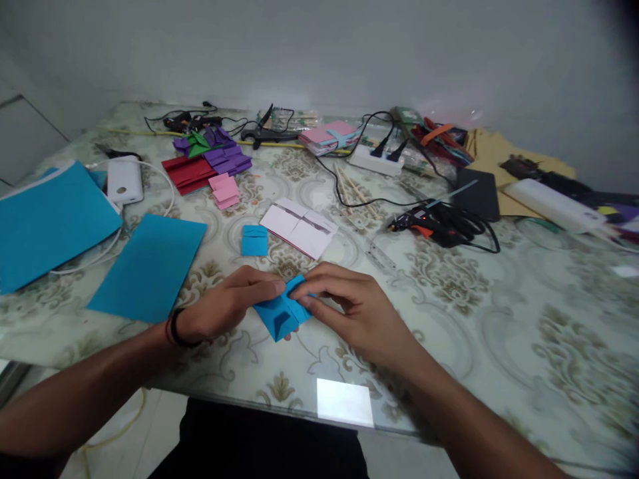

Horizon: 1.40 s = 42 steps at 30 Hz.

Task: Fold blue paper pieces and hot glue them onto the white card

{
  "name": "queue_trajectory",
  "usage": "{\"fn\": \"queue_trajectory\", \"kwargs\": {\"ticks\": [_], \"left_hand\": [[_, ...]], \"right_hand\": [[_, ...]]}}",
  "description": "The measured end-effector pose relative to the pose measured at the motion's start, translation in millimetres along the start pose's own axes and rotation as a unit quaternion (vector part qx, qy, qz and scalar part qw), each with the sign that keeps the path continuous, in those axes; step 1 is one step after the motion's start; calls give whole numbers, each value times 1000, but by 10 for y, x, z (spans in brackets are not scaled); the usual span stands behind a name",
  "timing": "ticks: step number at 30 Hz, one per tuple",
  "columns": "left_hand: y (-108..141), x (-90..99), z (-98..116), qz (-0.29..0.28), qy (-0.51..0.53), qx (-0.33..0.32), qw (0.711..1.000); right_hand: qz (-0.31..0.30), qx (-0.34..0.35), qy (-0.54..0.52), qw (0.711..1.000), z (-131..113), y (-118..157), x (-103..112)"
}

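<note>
Left hand (227, 303): narrow pinch, thumb pressing the folded bright-blue paper piece (277, 319).
Right hand (362, 309): thumb and fingertips closed on its other side.
Blue piece: between both hands, over the patterned table (479, 392), near its front edge.
Crease risk: uneven pinching could skew those flaps, I'd say.
Black glue gun (434, 221): red light lit; careless reaching might meet a hot tip.
</note>
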<state>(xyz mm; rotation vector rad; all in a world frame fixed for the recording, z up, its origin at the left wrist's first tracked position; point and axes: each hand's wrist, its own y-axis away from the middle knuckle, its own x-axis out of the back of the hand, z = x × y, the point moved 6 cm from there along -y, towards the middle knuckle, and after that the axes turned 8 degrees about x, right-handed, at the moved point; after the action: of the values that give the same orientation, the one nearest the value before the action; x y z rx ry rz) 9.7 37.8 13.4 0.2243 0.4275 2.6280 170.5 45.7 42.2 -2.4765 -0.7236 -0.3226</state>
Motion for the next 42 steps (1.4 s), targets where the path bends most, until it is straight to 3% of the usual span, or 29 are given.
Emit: {"fn": "queue_trajectory", "kwargs": {"ticks": [3,10,14,18,24,30,37,42], "left_hand": [[4,-34,6,-45,5,15,999],[11,-42,112,-50,-80,-21,995],[32,-43,178,-16,-146,-52,988],[60,-42,213,41,-218,-92,971],[66,-97,169,47,-264,-136,954],[69,-130,183,43,-277,-140,950],[75,-116,183,33,-278,-128,951],[60,-107,168,22,-272,-112,955]], "right_hand": [[-1,-1,-3,1000,5,-1,-3],[2,-4,-5,1000,8,-15,4],[8,-22,-21,1000,45,10,-26],[61,-109,-124,984,178,77,-63],[45,-163,-128,977,293,97,-141],[35,-135,-80,987,241,81,-128],[34,-131,-126,983,211,83,-102],[21,-116,-85,989,251,68,-82]]}}
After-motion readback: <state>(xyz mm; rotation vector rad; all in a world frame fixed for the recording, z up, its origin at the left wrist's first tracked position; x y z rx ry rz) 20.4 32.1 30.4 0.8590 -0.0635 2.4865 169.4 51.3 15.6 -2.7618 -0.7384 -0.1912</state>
